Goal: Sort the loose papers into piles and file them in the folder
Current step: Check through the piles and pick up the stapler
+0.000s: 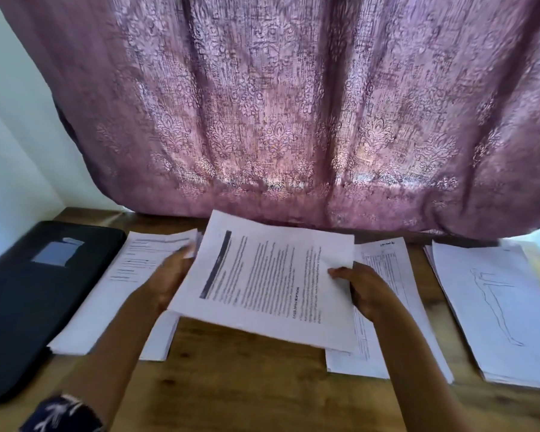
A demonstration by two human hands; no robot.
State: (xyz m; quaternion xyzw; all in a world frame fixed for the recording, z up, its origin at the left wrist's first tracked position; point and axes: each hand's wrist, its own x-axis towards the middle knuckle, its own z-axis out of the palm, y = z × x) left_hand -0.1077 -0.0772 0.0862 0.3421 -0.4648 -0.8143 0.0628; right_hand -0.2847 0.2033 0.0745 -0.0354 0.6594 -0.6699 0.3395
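We have a wooden table [231, 385] with bare wood open along its near edge, between our two forearms and toward the camera. The far edge is closed off by a purple patterned curtain [278, 104] that hangs down to the tabletop. On the left, a black folder [35, 291] lies flat and shut, running to the table's left edge. Just beside it sits a left pile of papers [106, 300], touching or slightly overlapping the folder's right side. To the right lies a middle pile [396, 307] with a printed table, and beyond it, near the right edge, a pile topped by a line drawing of a figure [496, 307].

We hold a printed sheaf [268, 282] tilted above the gap between the left and middle piles. Our left hand [166, 279] grips its left edge, fingers mostly hidden behind the paper. Our right hand [368, 288] pinches its right edge, thumb on top, other fingers underneath. A dark patterned sleeve [63, 414] shows at our left wrist.
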